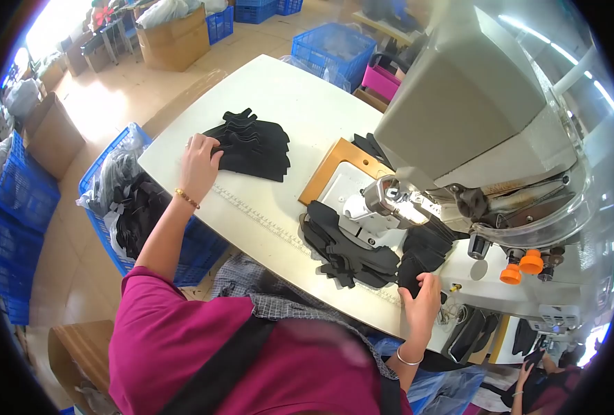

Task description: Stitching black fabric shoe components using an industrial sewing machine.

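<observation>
My left hand (202, 164) grips the left edge of a fanned stack of black fabric pieces (255, 145) lying on the white sewing table (307, 97). At the right, my right hand (423, 304) pinches the near end of a chain of overlapping black fabric pieces (424, 250), which runs back toward the sewing machine's head (393, 200). Between my hands, a loose pile of black fabric pieces (348, 245) lies in front of the machine's needle area. The needle itself is hidden behind metal parts.
A ruler strip (258, 218) runs along the table's near edge. The machine's large grey body (473, 104) overhangs the right side. Left of the table stands a blue crate (99, 232) with black pieces and plastic bags. Another person's hand (525, 377) works at lower right.
</observation>
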{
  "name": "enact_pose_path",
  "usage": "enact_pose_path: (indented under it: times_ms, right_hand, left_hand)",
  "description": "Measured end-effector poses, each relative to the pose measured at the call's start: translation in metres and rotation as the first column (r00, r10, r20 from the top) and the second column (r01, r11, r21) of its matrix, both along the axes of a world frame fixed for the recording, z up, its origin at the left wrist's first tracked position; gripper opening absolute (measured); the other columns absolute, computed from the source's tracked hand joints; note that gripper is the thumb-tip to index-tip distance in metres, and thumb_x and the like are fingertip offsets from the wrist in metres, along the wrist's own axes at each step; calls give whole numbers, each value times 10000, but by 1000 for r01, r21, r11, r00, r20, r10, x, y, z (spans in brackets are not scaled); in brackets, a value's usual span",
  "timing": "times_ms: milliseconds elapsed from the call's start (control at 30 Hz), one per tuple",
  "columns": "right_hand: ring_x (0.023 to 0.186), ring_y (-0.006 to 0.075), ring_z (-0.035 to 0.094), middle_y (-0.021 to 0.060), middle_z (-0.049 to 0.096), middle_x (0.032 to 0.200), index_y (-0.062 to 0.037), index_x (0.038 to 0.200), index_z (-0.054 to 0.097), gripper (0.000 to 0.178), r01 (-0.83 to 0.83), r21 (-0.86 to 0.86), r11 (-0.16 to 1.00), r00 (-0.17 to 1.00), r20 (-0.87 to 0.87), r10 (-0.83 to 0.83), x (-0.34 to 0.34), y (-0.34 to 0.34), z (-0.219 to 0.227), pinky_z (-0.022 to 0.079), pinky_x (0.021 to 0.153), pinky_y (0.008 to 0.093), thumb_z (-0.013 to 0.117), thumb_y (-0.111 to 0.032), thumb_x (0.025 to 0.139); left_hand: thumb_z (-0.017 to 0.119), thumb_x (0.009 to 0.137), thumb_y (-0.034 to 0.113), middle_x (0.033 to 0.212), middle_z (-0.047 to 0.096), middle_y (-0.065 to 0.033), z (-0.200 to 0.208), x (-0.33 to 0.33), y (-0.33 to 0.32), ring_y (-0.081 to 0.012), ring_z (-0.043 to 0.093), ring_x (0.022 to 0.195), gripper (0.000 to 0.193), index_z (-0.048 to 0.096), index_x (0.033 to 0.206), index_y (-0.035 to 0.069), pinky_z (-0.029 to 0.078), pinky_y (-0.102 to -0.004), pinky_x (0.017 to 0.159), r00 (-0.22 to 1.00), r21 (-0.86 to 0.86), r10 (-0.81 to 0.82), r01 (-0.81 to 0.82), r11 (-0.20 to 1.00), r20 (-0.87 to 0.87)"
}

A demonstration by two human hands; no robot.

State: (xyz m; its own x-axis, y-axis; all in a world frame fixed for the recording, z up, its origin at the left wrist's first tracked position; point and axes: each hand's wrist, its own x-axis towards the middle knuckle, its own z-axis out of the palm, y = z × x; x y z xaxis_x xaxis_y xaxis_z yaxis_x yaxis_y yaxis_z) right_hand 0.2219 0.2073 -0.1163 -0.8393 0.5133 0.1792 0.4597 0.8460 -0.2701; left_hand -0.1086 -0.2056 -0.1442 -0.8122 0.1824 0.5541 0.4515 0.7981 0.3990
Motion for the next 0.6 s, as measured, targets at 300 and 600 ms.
enact_pose_path:
  times_ms: [300, 600]
  right_hand:
    - [955, 328, 527, 122, 513, 961, -49, 992, 494, 512, -18, -36, 999, 1000, -15, 17, 1, 2, -3, 428, 822, 421, 839, -117, 621]
    - [938, 318, 519, 122, 512, 960, -43, 1013, 503, 492, -16, 32, 999, 998, -57, 18, 2, -3, -3, 428, 823, 410, 817, -102, 639]
  left_hand:
    - [753, 755, 320, 1095, 559, -123, -2, 30, 15, -290, 544, 1046, 614, 549, 1227, -14, 467, -377, 917, 999, -309, 36, -44, 950, -32]
    - [740, 780, 336, 1294, 521, -191, -19, 23, 18, -341, 504, 1184, 651, 519, 1282, -16, 430, -397, 1001, 993, -313, 111, -117, 942, -36]
